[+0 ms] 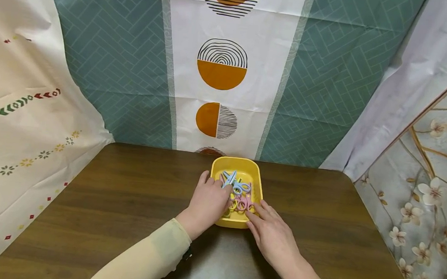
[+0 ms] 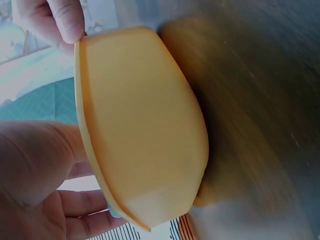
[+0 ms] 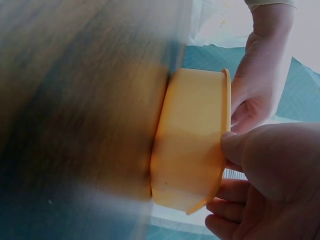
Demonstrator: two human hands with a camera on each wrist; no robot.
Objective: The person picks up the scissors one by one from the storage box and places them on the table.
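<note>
A yellow tray (image 1: 259,191) stands on the table with several small craft scissors in it. Blue scissors (image 1: 242,186) lie uppermost, and pink scissors (image 1: 242,203) and yellow scissors (image 1: 233,205) are below them. My left hand (image 1: 209,202) reaches over the tray's left side and pinches the blue scissors near their blades; its fingertips are partly hidden. In the left wrist view, a bit of light blue shows past its fingers (image 2: 85,205) at the rim. My right hand (image 1: 275,235) holds the tray's near right corner, its thumb (image 3: 232,145) against the rim.
The tray sits towards the far edge of the dark wooden table (image 1: 143,185). Behind the table hangs a green and white curtain (image 1: 126,60). Patterned cloths hang along the left (image 1: 18,117) and right (image 1: 423,183) sides.
</note>
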